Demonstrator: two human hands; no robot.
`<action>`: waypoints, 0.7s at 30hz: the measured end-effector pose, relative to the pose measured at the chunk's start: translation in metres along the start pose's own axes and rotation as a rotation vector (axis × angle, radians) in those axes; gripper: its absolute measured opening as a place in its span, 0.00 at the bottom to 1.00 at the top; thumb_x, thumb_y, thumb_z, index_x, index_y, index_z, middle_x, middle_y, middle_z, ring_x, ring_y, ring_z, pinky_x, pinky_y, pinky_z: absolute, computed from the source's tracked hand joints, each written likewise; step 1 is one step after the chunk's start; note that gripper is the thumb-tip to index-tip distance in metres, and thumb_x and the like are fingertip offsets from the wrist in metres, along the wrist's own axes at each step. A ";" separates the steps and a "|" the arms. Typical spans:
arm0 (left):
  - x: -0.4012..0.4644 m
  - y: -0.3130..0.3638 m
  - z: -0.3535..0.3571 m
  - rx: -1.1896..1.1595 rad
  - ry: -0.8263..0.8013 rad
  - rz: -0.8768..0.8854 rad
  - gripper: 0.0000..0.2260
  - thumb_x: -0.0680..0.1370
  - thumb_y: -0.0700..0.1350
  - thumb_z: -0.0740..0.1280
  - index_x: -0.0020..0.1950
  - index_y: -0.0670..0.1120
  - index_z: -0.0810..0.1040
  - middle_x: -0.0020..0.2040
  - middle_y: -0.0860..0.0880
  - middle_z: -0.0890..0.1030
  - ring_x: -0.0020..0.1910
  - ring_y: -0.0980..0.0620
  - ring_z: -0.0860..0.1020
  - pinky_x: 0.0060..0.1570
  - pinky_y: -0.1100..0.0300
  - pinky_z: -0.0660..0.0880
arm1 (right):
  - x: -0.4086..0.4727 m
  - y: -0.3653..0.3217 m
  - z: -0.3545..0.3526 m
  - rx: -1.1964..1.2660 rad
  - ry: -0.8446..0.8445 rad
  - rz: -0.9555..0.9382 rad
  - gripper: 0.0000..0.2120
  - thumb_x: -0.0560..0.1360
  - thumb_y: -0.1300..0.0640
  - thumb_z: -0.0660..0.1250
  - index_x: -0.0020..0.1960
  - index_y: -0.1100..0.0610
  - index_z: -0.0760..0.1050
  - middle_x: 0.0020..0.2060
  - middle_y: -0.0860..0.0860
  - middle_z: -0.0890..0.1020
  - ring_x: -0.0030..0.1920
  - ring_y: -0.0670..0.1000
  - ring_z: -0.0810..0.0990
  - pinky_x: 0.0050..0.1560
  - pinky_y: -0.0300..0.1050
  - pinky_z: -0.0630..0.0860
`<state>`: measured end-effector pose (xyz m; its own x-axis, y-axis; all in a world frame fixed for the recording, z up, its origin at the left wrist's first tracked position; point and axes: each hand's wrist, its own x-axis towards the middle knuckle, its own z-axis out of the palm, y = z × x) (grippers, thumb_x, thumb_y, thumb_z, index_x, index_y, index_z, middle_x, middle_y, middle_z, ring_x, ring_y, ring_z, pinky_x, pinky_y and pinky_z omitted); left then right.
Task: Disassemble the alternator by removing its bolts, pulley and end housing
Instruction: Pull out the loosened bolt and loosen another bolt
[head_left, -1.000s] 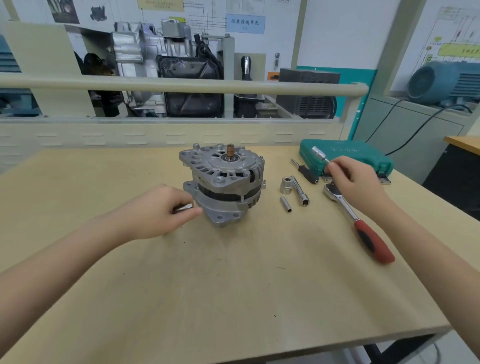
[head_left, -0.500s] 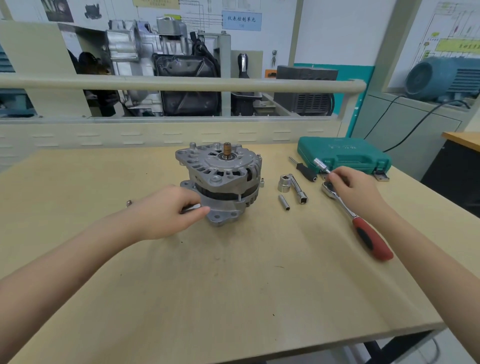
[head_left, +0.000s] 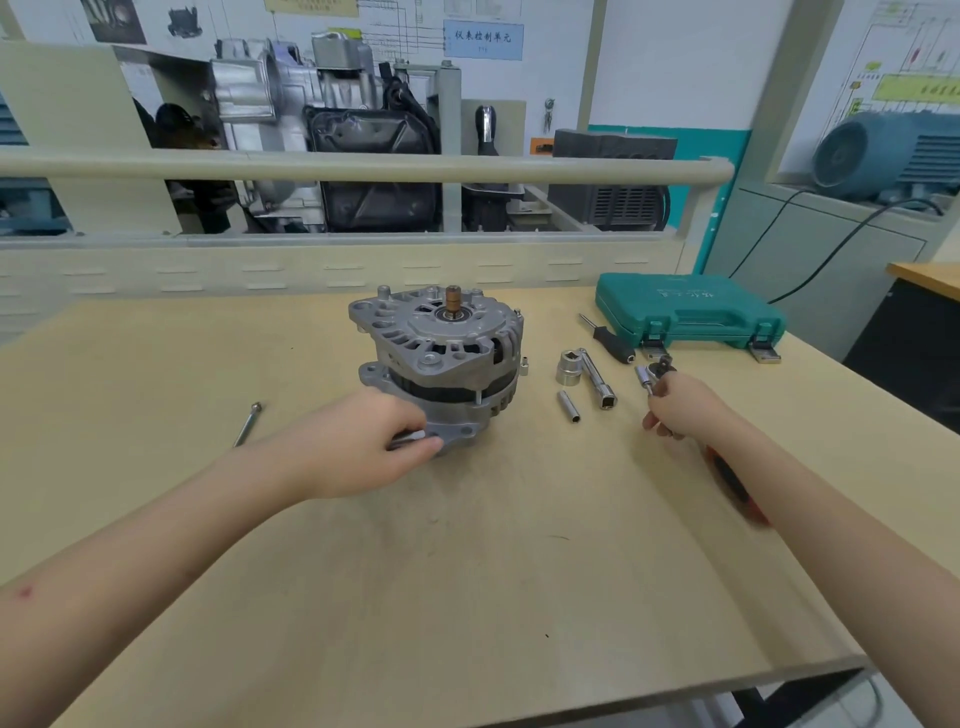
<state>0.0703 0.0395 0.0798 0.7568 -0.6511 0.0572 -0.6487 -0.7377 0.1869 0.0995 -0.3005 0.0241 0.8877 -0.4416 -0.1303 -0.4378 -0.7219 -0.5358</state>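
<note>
The grey cast-aluminium alternator (head_left: 439, 358) stood upright at the desk's (head_left: 467, 571) centre. At its 7 o'clock the left hand (head_left: 358, 447) pinched a silver through-bolt (head_left: 408, 439) — bolt removal, seemingly. The right hand (head_left: 680, 405), at 3 o'clock, gripped the red-handled ratchet (head_left: 655, 375); seating it on a remaining bolt probably came next.

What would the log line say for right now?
left hand: holds bolt at alternator base | right hand: grips ratchet | loose bolt: on table | stage: removing bolts

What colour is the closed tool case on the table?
Teal green tool case, clearest in the head view.
</note>
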 end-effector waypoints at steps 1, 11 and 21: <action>0.000 0.001 0.001 0.004 -0.002 0.001 0.19 0.79 0.51 0.58 0.30 0.47 0.60 0.27 0.51 0.64 0.26 0.55 0.62 0.32 0.56 0.60 | 0.003 0.000 0.002 -0.018 0.001 0.011 0.07 0.78 0.65 0.55 0.53 0.63 0.70 0.42 0.58 0.81 0.34 0.53 0.75 0.29 0.41 0.70; 0.003 0.003 0.006 0.030 -0.017 0.020 0.18 0.79 0.51 0.57 0.30 0.47 0.61 0.27 0.51 0.65 0.27 0.55 0.64 0.32 0.56 0.61 | 0.011 -0.002 0.015 -0.318 0.104 0.010 0.01 0.76 0.62 0.57 0.47 0.58 0.66 0.42 0.56 0.73 0.43 0.55 0.71 0.37 0.43 0.67; 0.004 0.008 0.007 0.041 -0.025 0.009 0.18 0.79 0.50 0.58 0.30 0.48 0.61 0.27 0.53 0.65 0.26 0.56 0.64 0.31 0.57 0.61 | 0.003 -0.027 0.044 -0.246 0.172 -0.330 0.15 0.78 0.51 0.58 0.61 0.55 0.71 0.53 0.53 0.77 0.49 0.52 0.75 0.41 0.44 0.71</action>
<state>0.0674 0.0292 0.0743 0.7493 -0.6613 0.0341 -0.6583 -0.7384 0.1460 0.1200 -0.2591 0.0011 0.9581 -0.2331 0.1666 -0.1740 -0.9353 -0.3080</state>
